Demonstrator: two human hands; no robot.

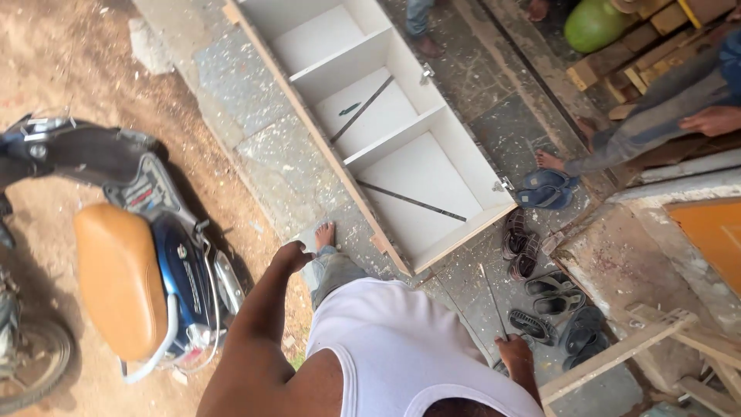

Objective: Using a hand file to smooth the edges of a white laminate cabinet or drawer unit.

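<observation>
On the paved ground at the near end of a white cabinet (pixel 401 154), which lies on its back with its open compartments facing up, we look down over a white vest at the person's own arms and one bare foot (pixel 325 235). The left hand (pixel 292 255) hangs at the side, curled into a loose fist with nothing in it, near the blue scooter (pixel 166 270) with the tan seat. The right hand (pixel 515 354) is low on the other side, fingers together around the lower end of a thin rod (pixel 492 301), which points up towards the cabinet's near corner; we see the hand from behind, so the grip itself is partly hidden.

Two dark strips lie inside the cabinet, one (pixel 361 108) in the middle compartment and one (pixel 411 201) in the nearest. Small metal hinges (pixel 503 185) sit on its right edge. Several sandals (pixel 544 305) lie scattered just beside the right hand, and a blue pair (pixel 546 189) lies by the foot of another person (pixel 656 116) seated to the right.

We judge that the person is standing at the cabinet with the rod in hand and no work on the carcass begun. Bringing the rod to the cabinet would call for stepping clear of the sandals and reaching over the near wall.
</observation>
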